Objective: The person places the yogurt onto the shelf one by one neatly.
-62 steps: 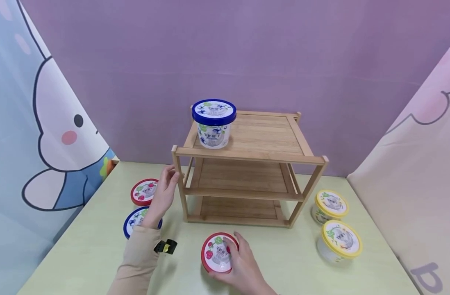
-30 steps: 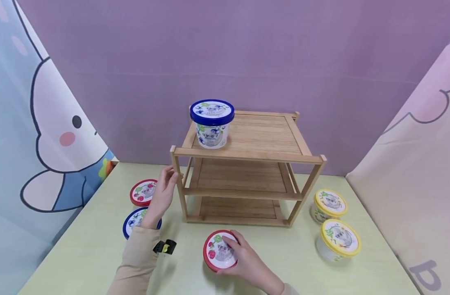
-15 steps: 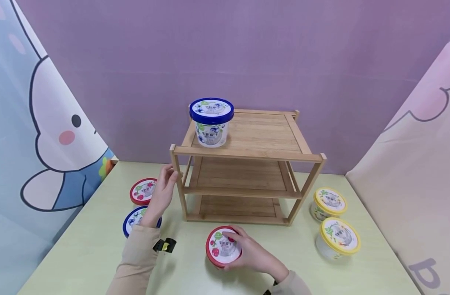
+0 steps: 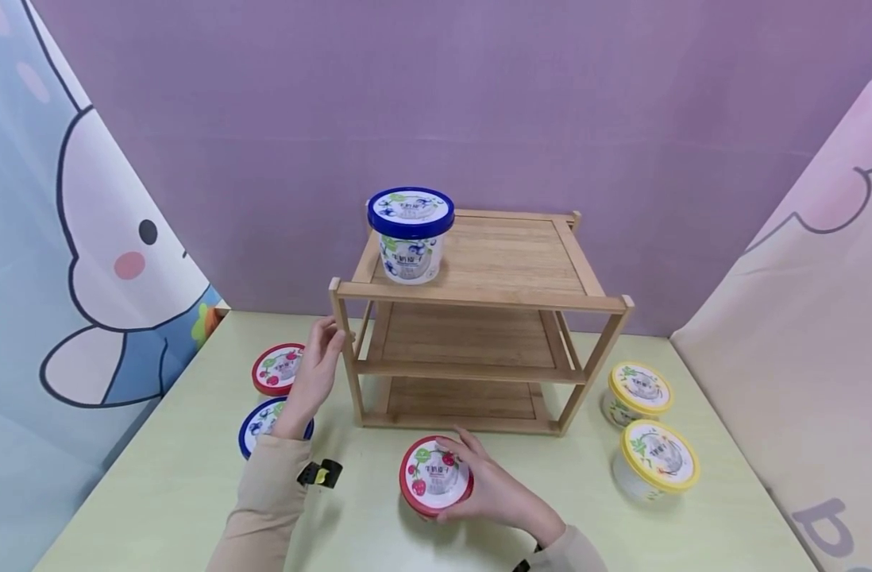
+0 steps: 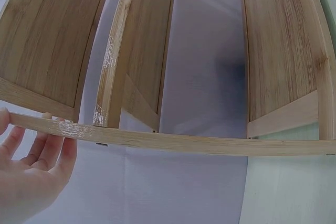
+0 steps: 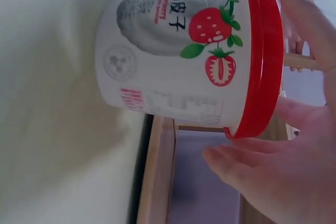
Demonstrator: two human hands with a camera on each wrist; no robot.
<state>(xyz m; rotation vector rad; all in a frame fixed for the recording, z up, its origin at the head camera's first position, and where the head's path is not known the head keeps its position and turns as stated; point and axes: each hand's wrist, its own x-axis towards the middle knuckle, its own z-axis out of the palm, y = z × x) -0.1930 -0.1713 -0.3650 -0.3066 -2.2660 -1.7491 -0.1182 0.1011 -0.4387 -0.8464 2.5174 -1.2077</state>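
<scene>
My left hand [image 4: 316, 369] curls around the front left post [image 5: 210, 144] of a light-brown, three-tiered wooden rack [image 4: 479, 295], apparently to steady it. My right hand [image 4: 495, 491] grips a round white tub [image 6: 168, 61] by its red, strawberry-printed lid [image 4: 430, 481], presumably because it offers the surest purchase. The tub is near-upright before the rack, over a pale green table [image 4: 379, 544]; I cannot tell whether its base touches the surface.
</scene>
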